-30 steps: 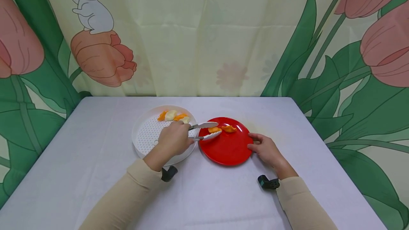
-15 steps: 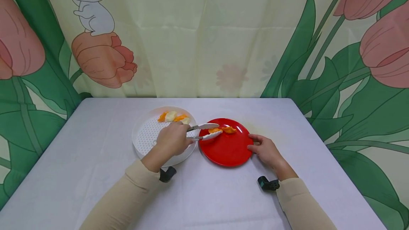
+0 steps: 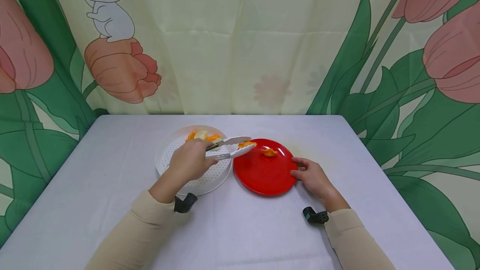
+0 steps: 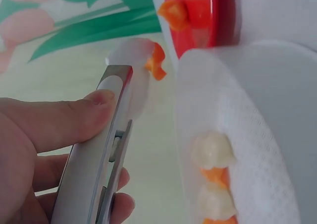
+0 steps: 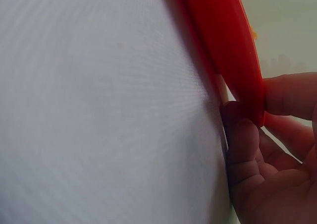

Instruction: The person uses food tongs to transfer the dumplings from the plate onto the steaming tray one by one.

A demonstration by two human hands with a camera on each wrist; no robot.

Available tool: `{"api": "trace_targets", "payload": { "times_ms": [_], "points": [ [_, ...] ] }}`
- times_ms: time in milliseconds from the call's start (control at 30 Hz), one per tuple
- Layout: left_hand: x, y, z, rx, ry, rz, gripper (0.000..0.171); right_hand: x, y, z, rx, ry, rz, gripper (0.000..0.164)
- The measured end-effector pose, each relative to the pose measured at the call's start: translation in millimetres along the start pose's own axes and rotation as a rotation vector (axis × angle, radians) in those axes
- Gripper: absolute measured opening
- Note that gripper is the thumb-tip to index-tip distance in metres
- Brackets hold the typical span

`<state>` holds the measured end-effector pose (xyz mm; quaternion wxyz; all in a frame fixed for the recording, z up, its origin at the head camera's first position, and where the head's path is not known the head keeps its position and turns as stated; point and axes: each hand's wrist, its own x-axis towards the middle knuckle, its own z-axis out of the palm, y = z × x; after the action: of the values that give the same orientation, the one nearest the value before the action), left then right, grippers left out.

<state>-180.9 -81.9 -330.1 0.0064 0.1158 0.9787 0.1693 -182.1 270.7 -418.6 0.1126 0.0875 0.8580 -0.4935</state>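
Note:
My left hand (image 3: 189,161) grips metal tongs (image 4: 89,159) with pale tips, thumb on one arm, fingers round the other. Between the tips is an orange dumpling-shaped piece (image 4: 156,63), held up above the left rim of the red plate (image 3: 264,178). A second orange piece (image 3: 269,152) lies on the plate. At the plate's right edge my right hand (image 3: 315,178) pinches the rim, as the right wrist view shows. Under my left forearm and tongs stands a round white perforated tray (image 3: 217,180); orange and whitish dumpling-shaped pieces (image 4: 213,149) sit along its far side.
Tray and plate stand side by side, nearly touching, on a white-covered table (image 3: 240,228). A printed curtain (image 3: 240,53) with tulips and a white animal hangs behind the table's far edge. A small black camera (image 3: 315,215) is on the right wrist.
My left hand and the tongs have moved left and slightly up, carrying one orange piece away from the other on the plate. My right hand stays at the plate's rim.

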Motion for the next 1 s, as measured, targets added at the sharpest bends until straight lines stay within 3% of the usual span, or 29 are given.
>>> {"api": "trace_targets", "payload": {
  "times_ms": [433,1000],
  "points": [
    [-17.7,-33.9,-15.6,0.028,0.091,-0.071,0.060,2.9,2.6,0.6,-0.014,-0.010,-0.024,0.059],
    [-30.6,-66.6,-13.9,0.001,0.063,-0.126,0.058,3.1,1.4,-0.2,-0.030,-0.011,-0.028,0.058]
  ]
}}
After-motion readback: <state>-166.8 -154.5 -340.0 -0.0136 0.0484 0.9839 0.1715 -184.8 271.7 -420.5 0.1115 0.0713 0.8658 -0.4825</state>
